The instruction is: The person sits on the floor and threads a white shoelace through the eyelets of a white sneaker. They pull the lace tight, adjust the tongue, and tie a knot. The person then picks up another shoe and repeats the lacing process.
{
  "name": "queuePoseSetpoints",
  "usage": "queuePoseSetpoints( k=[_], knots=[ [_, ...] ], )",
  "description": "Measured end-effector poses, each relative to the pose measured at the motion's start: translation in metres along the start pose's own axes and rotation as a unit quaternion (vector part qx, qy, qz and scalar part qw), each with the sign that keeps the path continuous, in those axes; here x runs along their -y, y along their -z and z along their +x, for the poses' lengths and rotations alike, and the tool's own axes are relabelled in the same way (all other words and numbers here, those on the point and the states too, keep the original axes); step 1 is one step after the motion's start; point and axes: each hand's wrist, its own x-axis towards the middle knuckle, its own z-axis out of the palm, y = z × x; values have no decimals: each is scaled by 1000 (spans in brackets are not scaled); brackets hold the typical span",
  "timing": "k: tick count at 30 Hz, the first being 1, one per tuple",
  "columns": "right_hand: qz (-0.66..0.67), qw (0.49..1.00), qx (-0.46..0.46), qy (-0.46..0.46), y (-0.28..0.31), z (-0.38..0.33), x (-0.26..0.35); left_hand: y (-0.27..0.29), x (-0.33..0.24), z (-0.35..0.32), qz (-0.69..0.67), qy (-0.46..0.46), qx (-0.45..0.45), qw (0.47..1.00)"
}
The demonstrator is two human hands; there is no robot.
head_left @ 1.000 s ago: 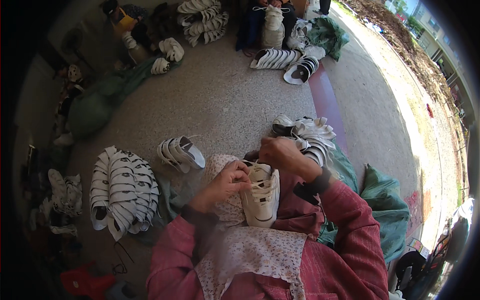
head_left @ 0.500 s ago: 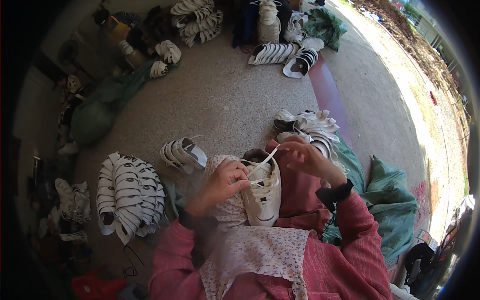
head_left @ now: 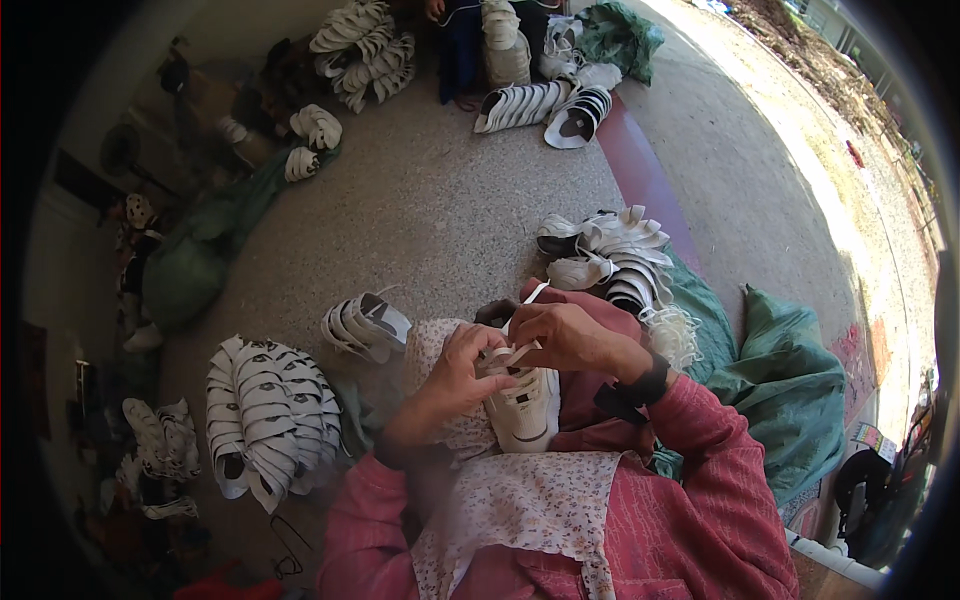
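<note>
- Right now my left hand (head_left: 458, 362) pinches a white shoelace (head_left: 512, 352) over the white shoe upper (head_left: 527, 410) lying on my lap.
- My right hand (head_left: 568, 335) grips the same lace from the other side, fingers curled around it.
- Beside my left knee a small pile of uppers (head_left: 366, 325) sits on the concrete floor (head_left: 440, 210), with a larger fanned stack (head_left: 262, 415) further left.
- Another heap (head_left: 612, 255) rests on green sacking (head_left: 790, 370) to my right.

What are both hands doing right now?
Left hand: closed, pinching the white lace on the white shoe.
Right hand: closed on the same lace.
</note>
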Motion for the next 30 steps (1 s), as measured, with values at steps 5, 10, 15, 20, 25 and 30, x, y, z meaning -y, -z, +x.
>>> queuePoseSetpoints(
  k=[5, 10, 15, 20, 25, 30],
  knots=[
    [-69, 997, 15, -29, 6, 0, 12, -1, 15, -1, 71, 16, 55, 996],
    [-29, 996, 55, -68, 27, 8, 25, 8, 10, -2, -111, 66, 82, 988],
    [-66, 995, 66, -46, 27, -9, 3, 26, -1, -2, -300, 215, 83, 926],
    [23, 988, 38, -145, 12, -15, 8, 23, 4, 2, -290, 179, 137, 930],
    [17, 993, 28, -113, -8, -10, -6, 22, 5, 4, -266, 145, 163, 939],
    [18, 990, 61, -123, -16, -4, -21, 10, -6, 0, -272, 169, 170, 932]
  ],
)
